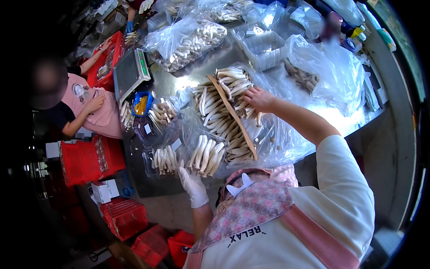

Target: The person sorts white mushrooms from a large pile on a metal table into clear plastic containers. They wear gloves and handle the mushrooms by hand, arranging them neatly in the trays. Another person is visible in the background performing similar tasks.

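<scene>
My left hand [193, 186], in a white glove, is at the near edge of a clear plastic tray [221, 138] of long pale mushrooms [205, 156]. Whether it grips the tray cannot be made out. My bare right hand [260, 99] reaches over a heap of mushrooms [235, 79], its fingertips among the stems. That heap lies on plastic sheeting [285, 144], to the right of a brown strip [235, 116]. Left of the strip, more mushrooms [215, 111] lie in rows. Another filled tray [147, 158] sits left of my gloved hand.
Beyond are a large bag of mushrooms [191, 40] and stacked clear trays [263, 50]. On the left are a scale [129, 72], a blue basket of rubber bands [141, 104] and a person in a pink apron [104, 114]. Red crates [124, 218] stand beside the metal table [147, 188].
</scene>
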`<state>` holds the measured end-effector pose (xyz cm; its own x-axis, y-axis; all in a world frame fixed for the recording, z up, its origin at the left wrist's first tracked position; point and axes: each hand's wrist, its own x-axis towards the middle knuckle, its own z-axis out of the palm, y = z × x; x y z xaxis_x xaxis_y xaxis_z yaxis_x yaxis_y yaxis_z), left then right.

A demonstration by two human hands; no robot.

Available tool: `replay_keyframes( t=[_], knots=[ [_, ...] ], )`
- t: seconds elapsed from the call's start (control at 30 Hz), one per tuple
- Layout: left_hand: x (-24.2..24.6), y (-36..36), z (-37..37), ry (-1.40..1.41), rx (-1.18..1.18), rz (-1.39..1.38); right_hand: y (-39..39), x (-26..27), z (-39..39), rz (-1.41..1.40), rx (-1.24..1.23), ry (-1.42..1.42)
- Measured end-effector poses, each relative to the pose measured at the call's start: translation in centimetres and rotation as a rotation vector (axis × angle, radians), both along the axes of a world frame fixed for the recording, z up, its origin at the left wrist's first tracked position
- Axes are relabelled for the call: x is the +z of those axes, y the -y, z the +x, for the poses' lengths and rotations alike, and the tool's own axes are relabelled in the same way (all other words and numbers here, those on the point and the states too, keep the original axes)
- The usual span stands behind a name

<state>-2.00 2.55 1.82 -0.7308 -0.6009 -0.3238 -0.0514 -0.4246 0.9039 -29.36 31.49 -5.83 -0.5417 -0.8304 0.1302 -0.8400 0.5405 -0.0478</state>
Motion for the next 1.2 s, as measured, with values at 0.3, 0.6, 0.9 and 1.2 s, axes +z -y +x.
replay_keyframes(
  t=[0.3, 0.6, 0.9, 1.2],
  knots=[
    [0.5, -1.1, -0.4, 0.005, 0.017, 0.048, 0.8, 0.6, 0.4, 0.093, -0.013, 0.113],
    [1.6, -1.2, -0.4, 0.013, 0.018, 0.035, -0.7, 0.8, 3.6, 0.062, -0.019, 0.164],
    [0.4, -1.0, -0.4, -0.101, 0.026, 0.090, -2.2, 8.1, 3.6, -0.145, -0.571, 0.674],
    [-1.3, -1.9, -1.0, -0.038, -0.231, 0.048, 7.7, 18.5, 11.7, -0.310, 0.256, 0.876]
  ],
)
